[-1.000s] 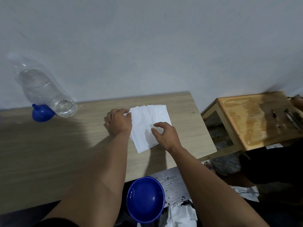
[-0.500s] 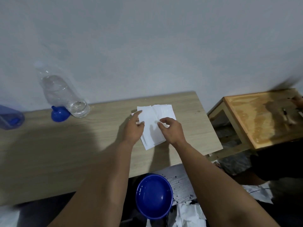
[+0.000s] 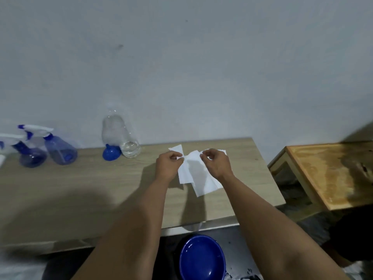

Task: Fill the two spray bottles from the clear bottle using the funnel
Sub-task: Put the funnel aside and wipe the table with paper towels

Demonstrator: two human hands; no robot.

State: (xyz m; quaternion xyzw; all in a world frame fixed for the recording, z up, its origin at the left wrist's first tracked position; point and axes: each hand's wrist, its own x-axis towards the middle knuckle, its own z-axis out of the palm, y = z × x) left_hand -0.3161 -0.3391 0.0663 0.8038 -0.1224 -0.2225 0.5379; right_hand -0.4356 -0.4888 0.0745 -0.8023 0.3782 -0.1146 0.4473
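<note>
i see both hands on the tissue (image 3: 198, 174): left hand (image 3: 169, 166) and right hand (image 3: 216, 163) fingers pinching its top edge. clear bottle (image 3: 121, 136), funnel (image 3: 111, 152) touching, spray bottles (image 3: 46, 147) far left on the tabletop (image 3: 80, 188).

Two bare forearms reaching in from the bottom edge, no sleeves, no watch, rings or gloves visible, left hand (image 3: 169, 166) and right hand (image 3: 216, 163) bare, short fingernails, wrists uncovered
</note>
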